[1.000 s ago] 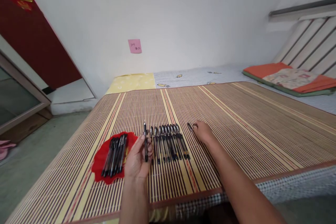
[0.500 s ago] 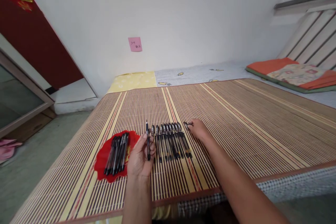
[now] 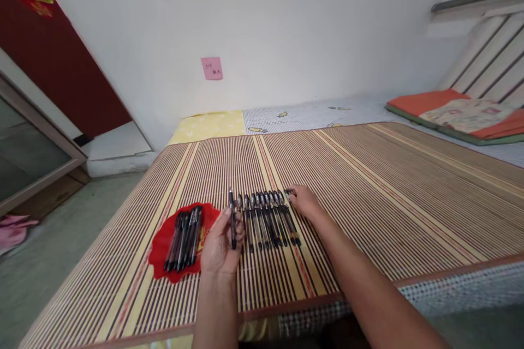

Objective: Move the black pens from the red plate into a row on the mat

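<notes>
Pen row (image 3: pixel 273 223) on striped bamboo mat (image 3: pixel 352 191), both hands busy.
Left hand (image 3: pixel 221 242): grip closed on black pen (image 3: pixel 232 221), just left of row; right hand (image 3: pixel 303 200): narrow grip on dark cap (image 3: pixel 288 193), row's right end; red plate (image 3: pixel 160 242) with pens (image 3: pixel 183 240) left of row.

dish (image 3: pixel 159 244) on mat (image 3: pixel 347 191) | pens (image 3: pixel 183 240) in dish | pen row (image 3: pixel 270 223) on mat, right of dish

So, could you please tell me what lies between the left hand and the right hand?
In the head view, a side-by-side row of pens lies on the striped mat between the left hand and the right hand.
</notes>
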Demonstrator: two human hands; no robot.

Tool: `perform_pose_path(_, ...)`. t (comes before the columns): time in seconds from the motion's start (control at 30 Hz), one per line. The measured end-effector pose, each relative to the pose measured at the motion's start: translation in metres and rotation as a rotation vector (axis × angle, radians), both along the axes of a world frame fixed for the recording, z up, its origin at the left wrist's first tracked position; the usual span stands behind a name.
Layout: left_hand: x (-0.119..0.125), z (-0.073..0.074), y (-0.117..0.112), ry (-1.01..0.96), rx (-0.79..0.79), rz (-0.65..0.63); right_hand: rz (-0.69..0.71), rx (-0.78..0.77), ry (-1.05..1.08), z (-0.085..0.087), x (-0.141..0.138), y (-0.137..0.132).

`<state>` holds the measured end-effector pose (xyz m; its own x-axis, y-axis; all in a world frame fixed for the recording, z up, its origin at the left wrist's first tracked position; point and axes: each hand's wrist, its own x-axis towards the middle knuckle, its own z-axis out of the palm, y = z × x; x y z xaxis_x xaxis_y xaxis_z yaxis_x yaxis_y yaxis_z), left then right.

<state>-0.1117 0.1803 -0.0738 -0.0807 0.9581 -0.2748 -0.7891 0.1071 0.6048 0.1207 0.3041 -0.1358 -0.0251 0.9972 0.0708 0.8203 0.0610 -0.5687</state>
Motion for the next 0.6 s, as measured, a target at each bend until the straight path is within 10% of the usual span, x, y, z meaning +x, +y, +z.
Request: perform_pose_path(0.6, 0.012, -0.007, 0.003, 0.068, -0.024, -0.017, -0.023, 0.006, 0.073, 0.012, 0.000, -0.002)
